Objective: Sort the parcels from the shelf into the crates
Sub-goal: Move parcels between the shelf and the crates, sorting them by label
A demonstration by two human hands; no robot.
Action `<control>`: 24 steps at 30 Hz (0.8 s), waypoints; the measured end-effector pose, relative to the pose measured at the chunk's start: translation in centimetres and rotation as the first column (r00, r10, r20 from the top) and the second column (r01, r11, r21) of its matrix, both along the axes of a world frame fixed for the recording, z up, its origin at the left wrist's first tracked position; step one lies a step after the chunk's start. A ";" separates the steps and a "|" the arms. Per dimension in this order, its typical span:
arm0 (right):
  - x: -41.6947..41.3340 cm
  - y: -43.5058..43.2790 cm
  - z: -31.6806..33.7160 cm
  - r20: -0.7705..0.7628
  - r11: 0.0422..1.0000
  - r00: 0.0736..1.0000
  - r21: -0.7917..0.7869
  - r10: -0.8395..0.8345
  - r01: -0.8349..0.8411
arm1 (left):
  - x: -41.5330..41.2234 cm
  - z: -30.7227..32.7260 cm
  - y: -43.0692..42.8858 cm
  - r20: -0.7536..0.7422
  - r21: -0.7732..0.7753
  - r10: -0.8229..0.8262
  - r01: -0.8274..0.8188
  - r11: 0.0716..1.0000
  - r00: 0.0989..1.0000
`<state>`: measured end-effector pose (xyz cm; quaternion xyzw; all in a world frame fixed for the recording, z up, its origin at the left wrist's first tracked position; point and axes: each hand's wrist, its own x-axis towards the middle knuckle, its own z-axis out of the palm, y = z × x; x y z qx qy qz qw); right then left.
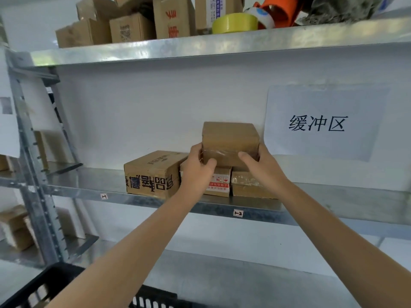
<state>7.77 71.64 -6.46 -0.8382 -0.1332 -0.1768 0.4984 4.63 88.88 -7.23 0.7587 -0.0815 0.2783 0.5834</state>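
Where the middle shelf [89, 181] meets the white wall, a plain brown parcel [230, 141] is held at the top of a small stack. It is clasped from both sides. The left hand [198, 167] is curled round its left edge and the right hand [260, 165] round its right edge, with both thumbs laid on the near face. Whether the parcel rests on the stack or is just clear of it cannot be told.

Under it two low parcels are set side by side, a red-labelled one [219, 181] and a taped one [249, 183] to its right. Both are partly covered by the wrists. Just left of the stack a larger box [151, 174] with black print is stood, close against the left hand.

On the wall to the right a paper sign [322, 123] is fixed, near the parcel's right edge.

Overhead, an upper shelf [200, 47] is loaded with cartons [131, 27] and a yellow tape roll [234, 23], well apart from the parcel.

At the near left a black crate [55, 283] is seen below the left forearm. A steel post [33, 174] is seen at far left.
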 end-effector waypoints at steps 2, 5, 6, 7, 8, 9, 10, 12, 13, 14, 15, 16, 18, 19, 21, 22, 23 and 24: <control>-1.4 0.1 0.0 0.026 0.999 1.000 0.050 0.005 -0.006 | -1.2 -0.5 0.3 0.016 -0.134 0.018 -0.016 0.991 1.000; -3.5 0.8 -0.2 0.024 0.997 1.000 0.073 -0.019 0.017 | -2.9 -1.5 1.2 -0.071 -0.336 0.036 -0.058 0.940 0.997; -4.2 1.1 -0.2 0.004 0.996 1.000 0.088 -0.016 0.015 | -3.4 -1.9 1.6 -0.095 -0.378 0.053 -0.085 0.922 0.994; -4.7 1.3 -0.2 -0.022 0.994 1.000 0.112 0.006 -0.003 | -4.0 -2.2 2.1 -0.107 -0.420 0.066 -0.105 0.901 0.992; -5.1 1.5 -0.4 -0.043 0.989 0.998 0.141 0.038 -0.032 | -4.7 -2.5 2.7 -0.107 -0.463 0.072 -0.114 0.879 0.992; -5.4 1.8 -0.6 -0.060 0.985 0.996 0.161 0.065 -0.054 | -5.4 -2.8 3.2 -0.096 -0.503 0.067 -0.107 0.858 0.993; -5.7 2.1 -0.8 -0.063 0.982 0.994 0.173 0.087 -0.075 | -6.1 -3.1 3.8 -0.077 -0.527 0.063 -0.094 0.845 0.995; -6.3 2.8 -1.5 -0.051 0.976 0.990 0.186 0.128 -0.117 | -7.6 -3.9 4.9 -0.052 -0.504 0.090 -0.104 0.857 0.995; -6.6 3.1 -2.0 -0.045 0.971 0.988 0.192 0.151 -0.140 | -8.4 -4.3 5.3 -0.049 -0.482 0.115 -0.125 0.868 0.992; -7.0 3.5 -2.4 -0.038 0.965 0.984 0.203 0.174 -0.163 | -9.1 -4.6 5.8 -0.052 -0.458 0.139 -0.147 0.876 0.989; -7.4 3.9 -3.0 -0.035 0.958 0.980 0.223 0.195 -0.182 | -9.9 -5.0 6.3 -0.056 -0.440 0.163 -0.171 0.882 0.985; -7.9 4.2 -3.5 -0.034 0.949 0.977 0.248 0.211 -0.196 | -10.8 -5.2 6.7 -0.059 -0.423 0.187 -0.195 0.885 0.980; -8.9 4.9 -4.5 -0.034 0.929 0.969 0.295 0.243 -0.223 | -12.6 -5.7 7.4 -0.063 -0.392 0.212 -0.219 0.894 0.975; -9.4 5.2 -5.1 -0.033 0.923 0.965 0.301 0.261 -0.239 | -13.5 -6.1 7.8 -0.065 -0.378 0.216 -0.224 0.898 0.974; -10.6 5.9 -6.2 -0.034 0.917 0.950 0.275 0.310 -0.290 | -15.5 -7.0 8.3 -0.059 -0.350 0.222 -0.228 0.908 0.973; -11.2 6.2 -6.9 -0.032 0.912 0.940 0.254 0.340 -0.322 | -16.5 -7.5 8.6 -0.049 -0.334 0.229 -0.232 0.914 0.972; -11.9 6.6 -7.5 -0.025 0.908 0.931 0.233 0.364 -0.349 | -17.5 -8.1 8.9 -0.040 -0.319 0.239 -0.239 0.917 0.970; -12.6 7.0 -8.0 -0.014 0.906 0.926 0.215 0.377 -0.366 | -18.5 -8.6 9.1 -0.037 -0.305 0.253 -0.252 0.918 0.967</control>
